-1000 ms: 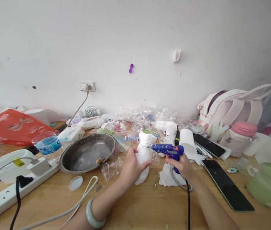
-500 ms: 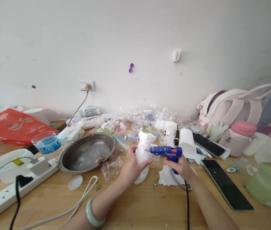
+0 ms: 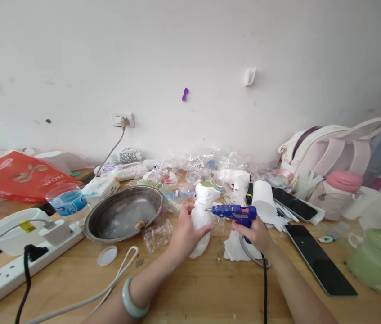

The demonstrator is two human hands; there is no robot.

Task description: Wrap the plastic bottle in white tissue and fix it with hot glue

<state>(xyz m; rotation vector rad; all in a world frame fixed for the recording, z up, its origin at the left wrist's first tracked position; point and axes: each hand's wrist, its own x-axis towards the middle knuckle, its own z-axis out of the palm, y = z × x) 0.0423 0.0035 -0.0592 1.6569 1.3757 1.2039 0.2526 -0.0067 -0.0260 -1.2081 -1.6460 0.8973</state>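
Note:
My left hand [image 3: 190,233] is closed round a white paper-covered bottle shape [image 3: 203,216], narrow near the top, standing upright over the table. In my right hand [image 3: 256,234] is a blue hot glue gun [image 3: 232,212] with a small red light on its side. Its metal nozzle points left and is at the neck-side of the white shape; whether it touches cannot be made out. A black cord hangs down from the glue gun. Crumpled white tissue [image 3: 237,247] lies beneath my right hand.
A metal basin [image 3: 96,227] stands left, beside a white power strip [image 3: 6,274] and cables. Clear plastic pieces [image 3: 158,235] lie near the basin. On the right are a tissue roll [image 3: 263,198], phones [image 3: 320,261], a green container [image 3: 374,258] and a pink backpack [image 3: 332,153].
Both hands keep their hold, and the glue gun stays at the white shape. The whole view has shifted very slightly.

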